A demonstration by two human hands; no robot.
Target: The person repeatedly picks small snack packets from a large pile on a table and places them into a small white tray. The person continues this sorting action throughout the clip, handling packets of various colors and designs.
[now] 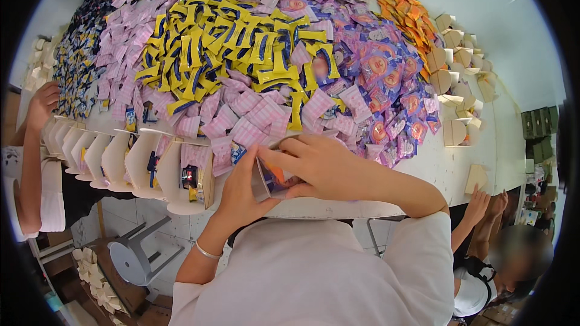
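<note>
At the table's near edge my left hand (240,192) grips a small open paper box (261,186) by its left side. My right hand (326,163) is bent over the same box, its fingers at the far rim and its thumb at the right side. Inside, an orange packet (277,173) and a purple packet show between my hands; the rest of the contents is hidden. Just beyond my hands lie pink checked packets (251,130). Purple packets (377,66) spread to the right, and yellow-and-blue packets (199,54) are heaped in the middle.
Paper boxes holding packets (193,172) stand in a row along the left edge. Orange packets (393,0) and dark packets (84,42) lie farther off. More paper boxes (456,130) stand at right. Co-workers' hands (43,104) show on both sides. A grey stool (130,261) is below left.
</note>
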